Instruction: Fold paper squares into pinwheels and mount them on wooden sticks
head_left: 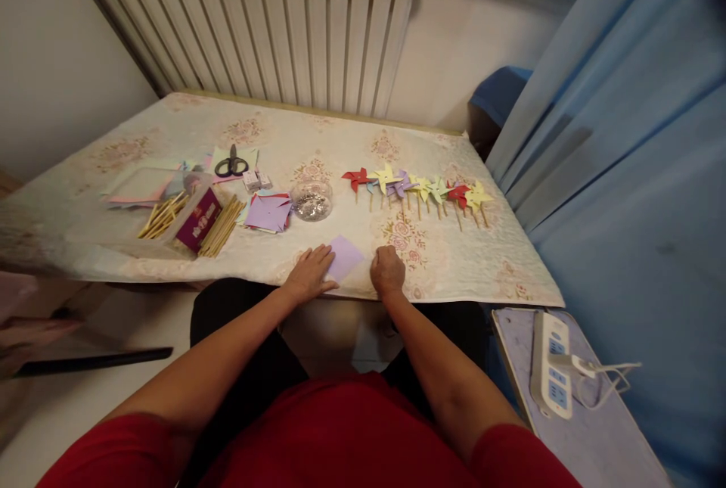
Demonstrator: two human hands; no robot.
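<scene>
Left hand (309,274) flat on lilac paper (345,256), right hand (388,271) fisted — maroon box (200,219) lettering unreadable.

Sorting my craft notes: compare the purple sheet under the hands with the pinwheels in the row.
The purple sheet lies flat and unshaped by the table's near edge; the pinwheels are folded, on sticks, farther back. The sheet is one colour; the pinwheels are red, yellow, purple, green. The left hand presses the sheet; nothing touches the pinwheels.

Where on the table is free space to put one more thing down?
Bare cloth lies along the radiator side, behind the scissors and pinwheels, and in front of the pinwheels right of the right hand. The left part, around the stick box, is crowded.
</scene>
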